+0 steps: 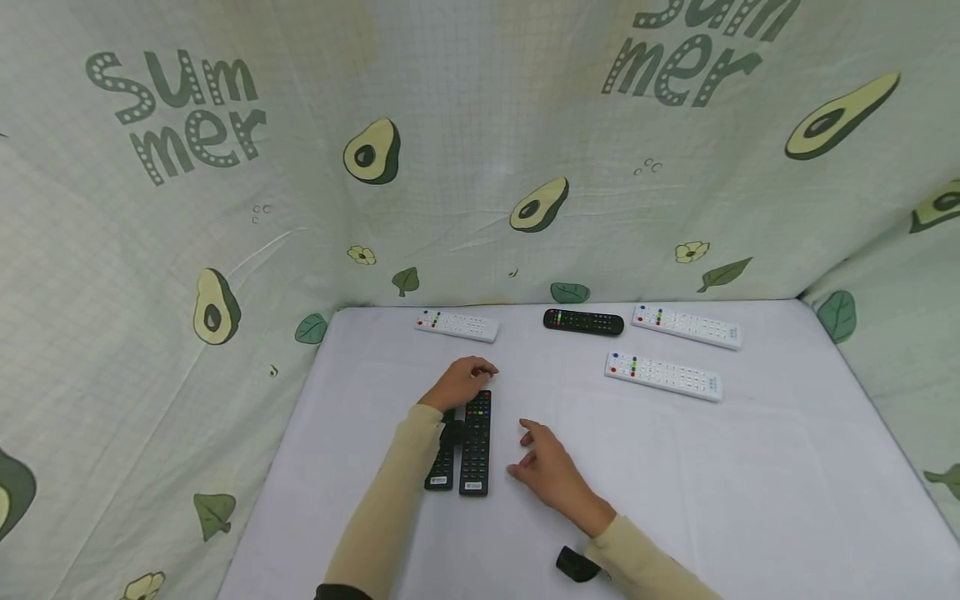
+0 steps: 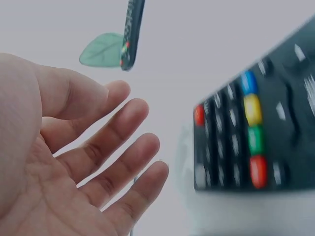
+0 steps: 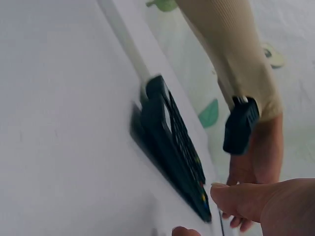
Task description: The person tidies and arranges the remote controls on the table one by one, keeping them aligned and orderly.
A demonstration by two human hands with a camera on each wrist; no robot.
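Observation:
Two black remote controls lie side by side on the white table in the head view. The nearer-to-middle black remote point(image 1: 475, 446) shows fully along most of its length; the other black remote point(image 1: 440, 468) is partly hidden under the left wrist. My left hand point(image 1: 460, 382) hovers past their far ends with loosely bent fingers and nothing in them; its fingers point(image 2: 120, 152) are spread apart in the left wrist view. To the right of the pair, my right hand point(image 1: 551, 468) holds nothing, thumb and fingers parted. In the right wrist view its thumb point(image 3: 241, 199) overlaps the remotes' far end.
Toward the back lie a white remote point(image 1: 457, 326), a black remote point(image 1: 583, 322) and another white remote point(image 1: 686, 326). One more white remote point(image 1: 663, 376) lies nearer on the right. A cloth wall point(image 1: 450, 100) with printed avocados rises behind the table point(image 1: 750, 483).

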